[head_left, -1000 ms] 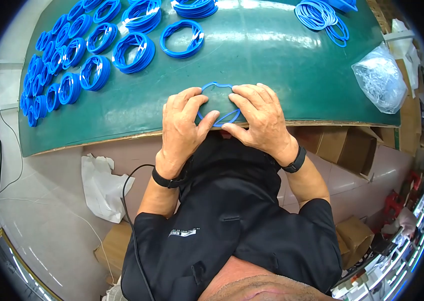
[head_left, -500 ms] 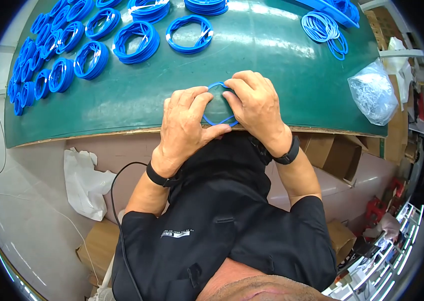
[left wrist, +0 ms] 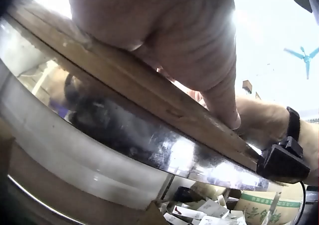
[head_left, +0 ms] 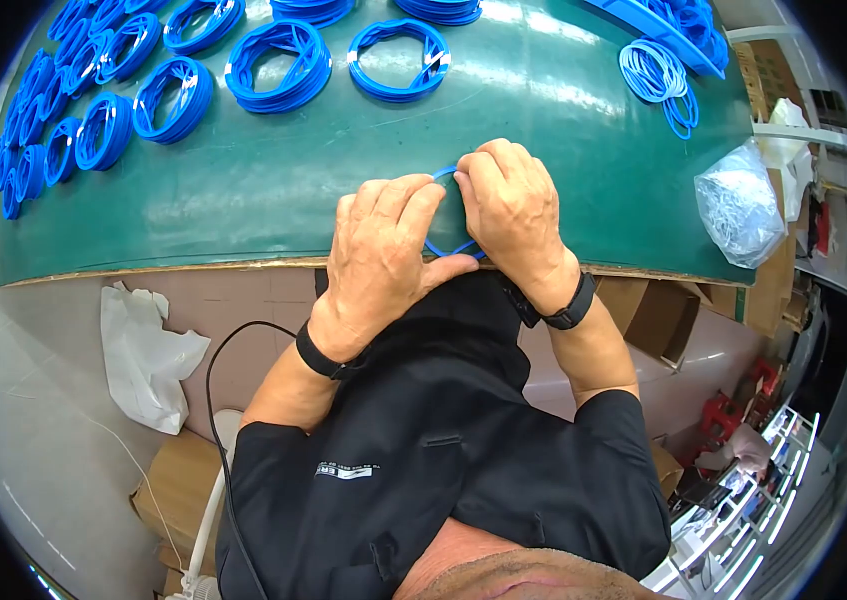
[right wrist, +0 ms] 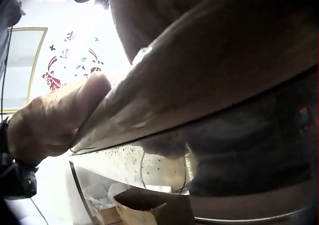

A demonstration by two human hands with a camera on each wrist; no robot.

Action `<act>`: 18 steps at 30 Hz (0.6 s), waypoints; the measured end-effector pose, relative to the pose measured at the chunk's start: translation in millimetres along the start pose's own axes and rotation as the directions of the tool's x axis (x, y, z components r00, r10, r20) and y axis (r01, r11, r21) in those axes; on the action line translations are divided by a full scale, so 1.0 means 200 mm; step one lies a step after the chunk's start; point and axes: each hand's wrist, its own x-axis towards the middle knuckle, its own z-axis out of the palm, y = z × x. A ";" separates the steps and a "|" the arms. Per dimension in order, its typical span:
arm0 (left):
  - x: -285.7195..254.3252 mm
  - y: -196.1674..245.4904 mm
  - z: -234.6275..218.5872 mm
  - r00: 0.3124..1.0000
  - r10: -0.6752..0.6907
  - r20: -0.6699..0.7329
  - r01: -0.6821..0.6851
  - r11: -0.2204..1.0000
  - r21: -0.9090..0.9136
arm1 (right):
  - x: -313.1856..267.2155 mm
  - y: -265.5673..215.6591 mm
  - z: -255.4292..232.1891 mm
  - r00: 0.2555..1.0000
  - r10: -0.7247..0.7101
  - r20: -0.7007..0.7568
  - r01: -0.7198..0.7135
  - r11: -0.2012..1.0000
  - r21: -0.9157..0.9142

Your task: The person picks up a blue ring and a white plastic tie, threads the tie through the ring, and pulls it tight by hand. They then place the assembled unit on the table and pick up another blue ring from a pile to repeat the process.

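A thin blue loop (head_left: 441, 250) lies at the green table's near edge, in the head view. My left hand (head_left: 375, 250) holds its left side, fingertips near the top and thumb stretched along the bottom. The right hand (head_left: 518, 220) pinches the loop's upper right with bent fingers; its thumb is mostly hidden. Between the hands part of the loop shows, the rest covered by them. In the left wrist view the left hand (left wrist: 169, 40) is large above the table edge, and in the right wrist view the right hand (right wrist: 144, 15) is dark; neither shows the loop.
Many blue coils (head_left: 279, 68) stand in rows at the table's left and back. At the right are a light blue bundle (head_left: 655, 72), a blue tray (head_left: 658, 32) and a clear bag (head_left: 740, 208). Below the wooden table edge (head_left: 173, 268) stands an open cardboard box (head_left: 663, 322).
Both hands have closed in around the loop, less of which shows. The left thumb has stretched toward the right hand, and the right thumb has moved up from the loop's bottom. The head view has shifted.
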 end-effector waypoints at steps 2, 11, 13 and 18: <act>0.00 0.01 -0.01 1.000 -0.004 0.006 0.004 1.000 -0.004 | 0.00 0.00 0.01 1.000 0.013 0.023 -0.014 1.000 0.012; 0.00 0.01 0.00 0.999 -0.033 0.014 0.034 0.999 -0.002 | 0.00 0.01 0.02 0.993 0.061 0.102 -0.071 0.993 0.094; 0.00 0.01 0.00 0.999 -0.034 0.013 0.034 0.999 -0.002 | -0.01 0.02 0.01 0.994 0.051 0.093 -0.061 0.993 0.098; 0.00 0.02 -0.01 1.000 -0.027 0.015 0.027 1.000 0.004 | -0.03 0.02 0.00 0.994 0.048 0.096 -0.059 0.992 0.115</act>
